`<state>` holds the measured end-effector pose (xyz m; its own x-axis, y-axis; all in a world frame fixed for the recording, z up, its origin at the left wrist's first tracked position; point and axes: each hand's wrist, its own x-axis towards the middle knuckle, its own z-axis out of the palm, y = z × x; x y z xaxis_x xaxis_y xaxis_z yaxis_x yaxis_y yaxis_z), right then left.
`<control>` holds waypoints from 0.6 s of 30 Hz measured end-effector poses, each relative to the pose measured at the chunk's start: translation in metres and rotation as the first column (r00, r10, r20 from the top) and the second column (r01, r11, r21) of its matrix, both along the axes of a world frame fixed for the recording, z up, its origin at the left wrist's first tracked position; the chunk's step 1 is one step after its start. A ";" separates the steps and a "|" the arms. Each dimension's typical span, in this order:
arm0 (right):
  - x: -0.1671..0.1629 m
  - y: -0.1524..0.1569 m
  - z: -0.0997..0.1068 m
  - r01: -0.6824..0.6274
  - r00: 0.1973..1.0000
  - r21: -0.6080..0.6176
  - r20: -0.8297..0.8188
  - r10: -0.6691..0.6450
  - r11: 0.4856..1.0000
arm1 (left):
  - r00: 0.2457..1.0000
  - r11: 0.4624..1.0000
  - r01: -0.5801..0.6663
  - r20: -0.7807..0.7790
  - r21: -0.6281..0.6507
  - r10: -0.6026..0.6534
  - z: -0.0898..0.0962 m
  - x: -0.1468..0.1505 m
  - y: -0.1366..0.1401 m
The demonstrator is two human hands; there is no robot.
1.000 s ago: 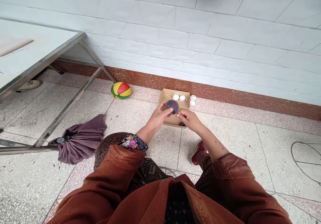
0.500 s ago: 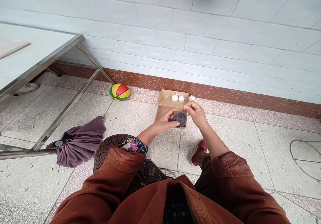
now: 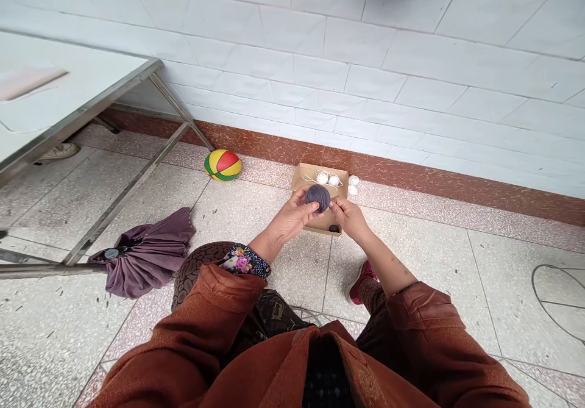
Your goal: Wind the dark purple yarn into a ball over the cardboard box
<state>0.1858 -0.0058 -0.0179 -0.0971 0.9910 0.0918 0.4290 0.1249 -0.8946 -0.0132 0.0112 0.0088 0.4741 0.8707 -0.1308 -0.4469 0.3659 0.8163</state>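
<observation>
- A single ball of grey-purple yarn (image 3: 318, 197) is held up in front of the body, over the near part of an open cardboard box (image 3: 302, 178) that sits on the floor by the wall.
- The ball is gripped by the left hand (image 3: 290, 218), whose fingers are curled closed around its left and lower side; the ball is round, so no long axis can be told.
- The right hand (image 3: 350, 218) is placed just beside the ball on its right, fingertips pinched together at its edge; whether a strand is caught between them cannot be told.
- The left hand is the nearer of the two, being in full contact.
- In the box, two small white balls (image 3: 328, 179) are counted, plus one small dark piece (image 3: 334, 229); one more white ball (image 3: 352, 181) lies outside.
- One striped toy ball (image 3: 222, 164) and one folded purple umbrella (image 3: 146, 252) are seen well apart, to the left.
</observation>
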 end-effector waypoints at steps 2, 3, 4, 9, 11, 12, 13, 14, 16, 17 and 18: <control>-0.003 -0.003 0.004 -0.066 0.997 0.025 0.029 0.065 0.998 | 0.994 0.996 -0.088 -0.071 -0.008 0.087 -0.004 0.000 0.005; -0.004 -0.006 0.008 -0.117 0.993 0.036 0.038 0.116 0.992 | 0.984 0.991 -0.130 -0.121 0.003 0.130 -0.006 0.001 0.007; -0.006 -0.008 0.011 -0.177 0.984 0.047 0.042 0.175 0.983 | 0.970 0.985 -0.168 -0.173 0.030 0.171 -0.008 0.001 0.008; -0.008 -0.021 0.036 -0.324 0.941 0.061 -0.085 0.329 0.944 | 0.909 0.953 -0.204 -0.319 0.225 0.270 -0.013 0.006 0.008; -0.005 -0.023 0.044 -0.264 0.946 0.053 -0.181 0.270 0.963 | 0.910 0.961 -0.139 -0.351 0.240 0.219 -0.013 0.007 0.005; -0.002 -0.023 0.048 -0.216 0.949 0.053 -0.225 0.222 0.975 | 0.914 0.967 -0.093 -0.364 0.237 0.178 -0.014 0.007 0.002; 0.001 -0.022 0.050 -0.162 0.951 0.055 -0.260 0.171 0.985 | 0.920 0.973 -0.038 -0.372 0.228 0.123 -0.014 0.007 0.000; 0.003 -0.019 0.052 -0.103 0.952 0.060 -0.283 0.116 0.993 | 0.927 0.977 0.028 -0.371 0.211 0.054 -0.015 0.006 -0.003; 0.008 -0.013 0.051 0.015 0.954 0.068 -0.299 0.006 0.998 | 0.938 0.973 0.168 -0.330 0.157 -0.108 -0.016 0.006 -0.009; 0.010 -0.009 0.048 0.065 0.953 0.069 -0.300 -0.042 0.996 | 0.939 0.965 0.229 -0.291 0.129 -0.184 -0.016 0.006 -0.012; 0.011 -0.006 0.045 0.105 0.951 0.067 -0.299 -0.081 0.992 | 0.938 0.955 0.277 -0.244 0.103 -0.246 -0.016 0.006 -0.014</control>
